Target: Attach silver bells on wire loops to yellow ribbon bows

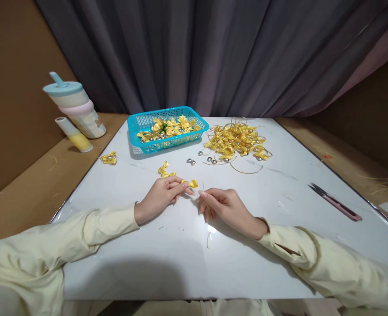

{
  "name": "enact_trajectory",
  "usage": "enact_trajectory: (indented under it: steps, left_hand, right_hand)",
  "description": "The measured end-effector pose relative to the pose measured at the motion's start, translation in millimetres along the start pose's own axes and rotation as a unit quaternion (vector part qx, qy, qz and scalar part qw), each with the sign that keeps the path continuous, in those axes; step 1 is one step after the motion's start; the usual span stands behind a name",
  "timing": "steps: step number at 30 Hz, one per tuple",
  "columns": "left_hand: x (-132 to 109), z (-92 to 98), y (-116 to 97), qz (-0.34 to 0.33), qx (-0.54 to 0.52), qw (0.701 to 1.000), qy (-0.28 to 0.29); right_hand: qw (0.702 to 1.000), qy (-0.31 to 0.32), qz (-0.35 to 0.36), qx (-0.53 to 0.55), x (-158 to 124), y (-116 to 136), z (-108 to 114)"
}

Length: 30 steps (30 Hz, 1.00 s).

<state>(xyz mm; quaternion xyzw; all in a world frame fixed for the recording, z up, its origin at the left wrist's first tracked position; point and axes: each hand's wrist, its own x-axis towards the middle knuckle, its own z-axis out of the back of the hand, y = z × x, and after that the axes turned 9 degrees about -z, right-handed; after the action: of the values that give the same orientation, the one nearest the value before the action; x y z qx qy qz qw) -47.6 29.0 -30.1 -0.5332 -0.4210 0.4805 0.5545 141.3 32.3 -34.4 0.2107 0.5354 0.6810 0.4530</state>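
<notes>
Over the middle of the white table, my left hand [162, 196] pinches a small yellow ribbon bow [193, 183] between thumb and fingers. Just to its right, my right hand [229, 210] is closed on a thin, straight needle [203, 186] pointing up from the fingertips. A small gap separates the two hands. Behind my left hand lie more yellow bows [163, 167]. Silver beads [190, 162] rest on the table beyond the hands. A heap of yellow bows with gold cords and silver beads [236, 139] sits farther back on the right.
A turquoise basket [135, 139] holding yellow bows stands at the back. Thread snips [336, 202] lie at the right. On the left are another bow [108, 158], a yellow thread spool [75, 135] and a tumbler with a straw [78, 107]. A dark curtain [180, 52] hangs behind the table.
</notes>
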Motion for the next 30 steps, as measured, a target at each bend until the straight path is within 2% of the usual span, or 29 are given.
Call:
enact_trajectory:
  steps: [5, 10, 18, 30]
  left_hand:
    - [0.2, 2.4, 5.9, -0.015, 0.005, 1.0, 0.007]
    - [-1.4, 0.8, 10.1, -0.012, -0.044, 0.999, 0.024]
    - [-4.9, -1.3, 4.4, 0.018, -0.075, 0.996, 0.036]
    - [-3.7, -2.4, 4.7, 0.028, -0.089, 0.995, 0.038]
  right_hand:
    - [0.999, 0.027, -0.026, -0.022, 0.3, 2.5, 1.5]
    - [0.994, 0.086, -0.067, 0.026, 2.4, 0.4, 0.9]
    - [0.992, 0.089, -0.073, 0.055, 3.3, 2.4, -0.3]
    - [0.992, 0.089, -0.069, 0.05, 2.7, 3.1, -0.3]
